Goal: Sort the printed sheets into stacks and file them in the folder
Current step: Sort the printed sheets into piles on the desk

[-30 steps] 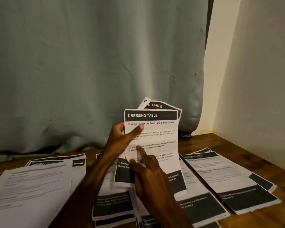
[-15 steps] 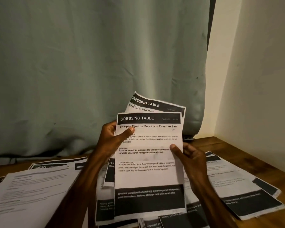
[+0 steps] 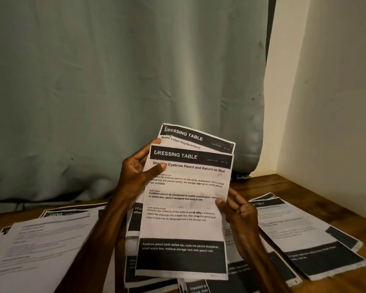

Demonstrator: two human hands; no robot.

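"DRESSING TABLE" heads front sheet (image 3: 184, 228); rear sheet (image 3: 199, 138), "Bottle Label Replacement".

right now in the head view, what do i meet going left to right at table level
plain white stack → left hand → held eyebrow pencil sheet → right hand → dressing table sheets lying on the wooden table
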